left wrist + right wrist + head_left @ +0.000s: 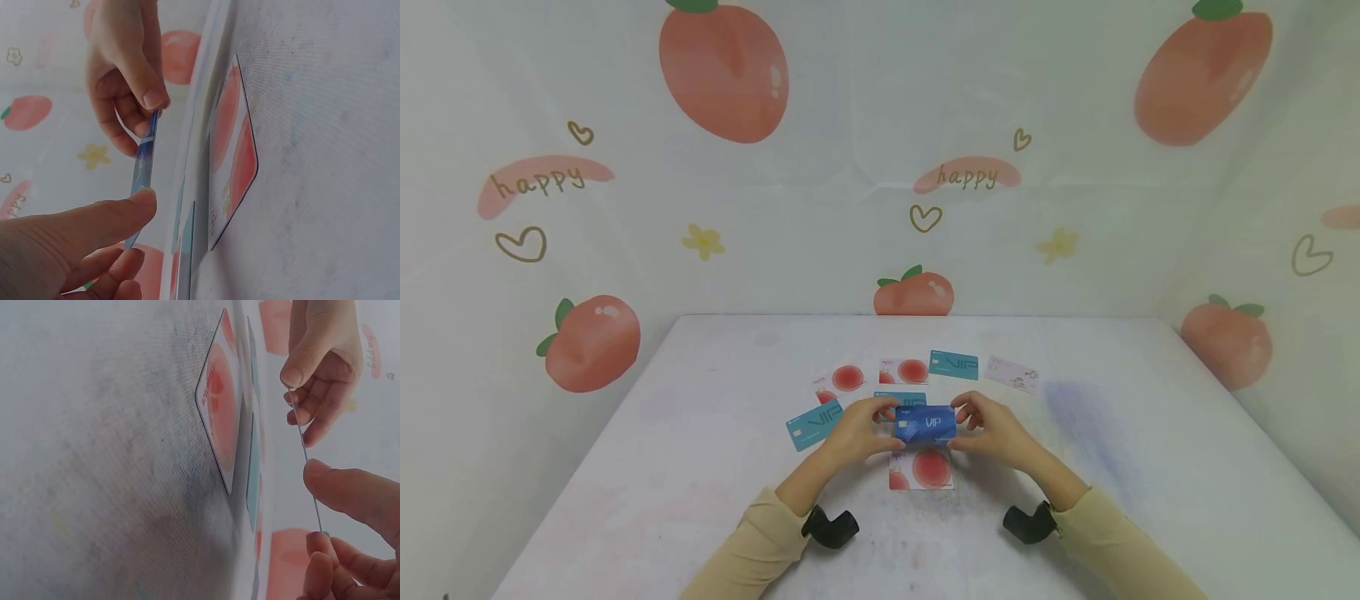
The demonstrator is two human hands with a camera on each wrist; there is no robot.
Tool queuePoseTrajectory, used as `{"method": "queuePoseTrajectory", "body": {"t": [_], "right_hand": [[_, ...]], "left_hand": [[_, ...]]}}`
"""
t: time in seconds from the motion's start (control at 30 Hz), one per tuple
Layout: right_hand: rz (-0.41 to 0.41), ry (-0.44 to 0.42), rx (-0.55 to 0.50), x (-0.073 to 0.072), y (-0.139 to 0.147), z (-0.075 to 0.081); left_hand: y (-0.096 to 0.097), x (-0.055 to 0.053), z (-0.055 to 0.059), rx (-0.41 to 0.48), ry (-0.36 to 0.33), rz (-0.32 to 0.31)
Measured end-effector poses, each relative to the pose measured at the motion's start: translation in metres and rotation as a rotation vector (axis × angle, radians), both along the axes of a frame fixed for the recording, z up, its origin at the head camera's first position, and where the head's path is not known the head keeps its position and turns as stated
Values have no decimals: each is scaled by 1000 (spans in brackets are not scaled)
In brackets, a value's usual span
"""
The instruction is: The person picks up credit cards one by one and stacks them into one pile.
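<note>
Your left grip (857, 431) pinches the left end of the blue VIP card (927, 425) and your right grip (996, 429) pinches its right end, thumbs at the near corners and fingers at the far ones. Both wrist views show the card nearly edge-on and clear of the bench (655, 492). From the head it appears just beyond the near red-and-white card (931, 469) and partly covers a teal card (910, 398); another teal card (808, 427) lies beside your left grip, with a row of four more cards (955, 365) farther off. You seem to be at the step of holding the blue VIP card level between both grips. Your next move probably calls for even pressure at both ends, so it neither bows nor slips, and for clearance over the cards below.
</note>
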State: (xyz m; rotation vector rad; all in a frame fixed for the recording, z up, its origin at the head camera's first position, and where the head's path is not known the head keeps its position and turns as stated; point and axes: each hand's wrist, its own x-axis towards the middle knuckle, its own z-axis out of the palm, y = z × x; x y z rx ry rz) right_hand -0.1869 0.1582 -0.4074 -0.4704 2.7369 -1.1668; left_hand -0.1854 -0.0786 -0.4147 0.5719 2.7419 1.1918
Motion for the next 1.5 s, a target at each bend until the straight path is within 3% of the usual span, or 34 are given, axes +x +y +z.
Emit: {"method": "queuePoseTrajectory", "body": {"t": [1.2,1.5], "right_hand": [[91,-57,17,9,-6,-6],[114,-37,38,12,-5,-7]], "left_hand": [[-13,18,-6,-44,-8,-3],[-13,22,-5,-61,-9,-6]]}}
